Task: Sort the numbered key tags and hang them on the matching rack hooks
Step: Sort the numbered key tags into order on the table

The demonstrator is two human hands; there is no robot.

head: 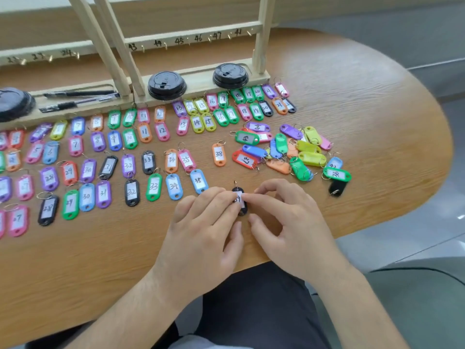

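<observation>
Left hand and right hand both pinch, fingers curled, a black tag (marked 39, probably) lying on the worktop. Sorted rows reach 38; a pile remains, and visible rack hooks hang bare.

Fingertips half hid the black tag, its number unreadable; the leftmost tags were cut by the edge.

Hands: two working, left hand and right hand.
Black tag being pinched: one.
Wooden racks: two standing.
Pens: two lying.
Single cup lids: two sitting; stack uncountable.
Hooks: roughly nine showing, blurred.
Key tags: dozens lying; exact count unclear.
</observation>
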